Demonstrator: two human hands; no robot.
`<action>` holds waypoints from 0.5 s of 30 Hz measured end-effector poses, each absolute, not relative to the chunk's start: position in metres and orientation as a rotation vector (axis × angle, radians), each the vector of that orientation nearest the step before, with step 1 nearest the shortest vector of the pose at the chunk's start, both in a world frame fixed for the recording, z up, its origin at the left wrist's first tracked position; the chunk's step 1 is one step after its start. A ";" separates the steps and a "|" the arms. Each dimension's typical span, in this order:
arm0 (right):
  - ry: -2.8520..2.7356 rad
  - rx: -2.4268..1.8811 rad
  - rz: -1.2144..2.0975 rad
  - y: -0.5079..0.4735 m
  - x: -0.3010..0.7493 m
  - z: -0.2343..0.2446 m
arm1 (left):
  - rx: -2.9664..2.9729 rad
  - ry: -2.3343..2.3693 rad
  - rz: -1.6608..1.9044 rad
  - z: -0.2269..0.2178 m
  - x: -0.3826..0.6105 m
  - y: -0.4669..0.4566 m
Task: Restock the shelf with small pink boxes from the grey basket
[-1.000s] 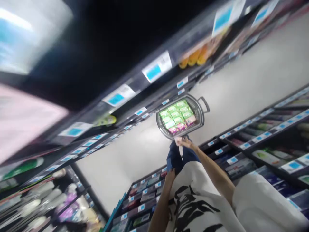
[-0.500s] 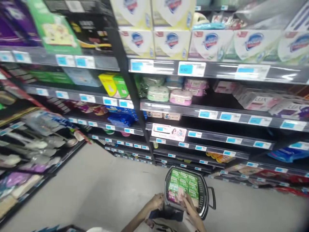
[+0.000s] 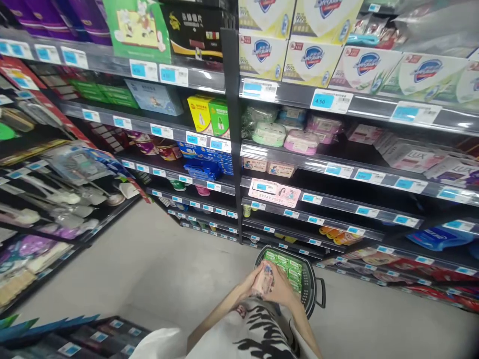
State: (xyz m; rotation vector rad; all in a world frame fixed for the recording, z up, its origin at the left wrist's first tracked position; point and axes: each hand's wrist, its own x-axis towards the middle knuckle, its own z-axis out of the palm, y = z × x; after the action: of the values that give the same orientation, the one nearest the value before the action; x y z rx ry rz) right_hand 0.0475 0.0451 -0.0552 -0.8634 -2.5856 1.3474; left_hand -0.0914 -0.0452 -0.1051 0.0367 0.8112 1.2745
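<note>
Both hands are together in the lower middle of the head view, around a pink soap box (image 3: 265, 280) with a printed figure on it. Whether it is one box or a small stack I cannot tell. My left hand (image 3: 250, 283) is closed on its left side. Against the right side, my right hand (image 3: 283, 290) is wrapped, its fingers partly hidden. Just beyond the hands stands a dark shopping basket (image 3: 310, 286) with green soap boxes (image 3: 295, 271) laid in rows. My hands and the pink box hide the basket's near left part.
Shelves rise ahead, holding Safeguard soap boxes (image 3: 314, 62), soap dishes (image 3: 301, 141), Lux packs (image 3: 419, 158) and matching pink boxes (image 3: 281, 169). Utensils hang on a rack (image 3: 63, 199) at left. A dark display (image 3: 93, 334) stands at lower left. Grey floor (image 3: 168, 279) lies between.
My left hand has left the basket's rim, and my right hand has come up from inside the basket. Both now hold the pink soap box nearer my body. The view has shifted slightly left.
</note>
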 end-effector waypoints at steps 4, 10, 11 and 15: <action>-2.531 -0.760 1.329 0.028 0.034 -0.064 | 0.027 1.022 1.455 -0.098 -0.104 -0.054; -1.884 -1.135 1.663 0.010 0.028 -0.081 | -0.058 0.917 1.731 -0.071 -0.126 -0.046; -1.816 -1.112 1.817 0.009 0.027 -0.079 | -0.070 0.858 1.787 -0.064 -0.127 -0.044; -1.608 -0.970 2.139 0.002 0.016 -0.067 | -0.073 0.733 1.904 -0.040 -0.127 -0.041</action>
State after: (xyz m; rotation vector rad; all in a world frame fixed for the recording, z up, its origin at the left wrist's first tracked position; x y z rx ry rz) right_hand 0.0157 0.0022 -0.0671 -0.9695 -1.6084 2.1390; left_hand -0.1275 -0.0412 -0.0398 -0.0727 0.7326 1.9043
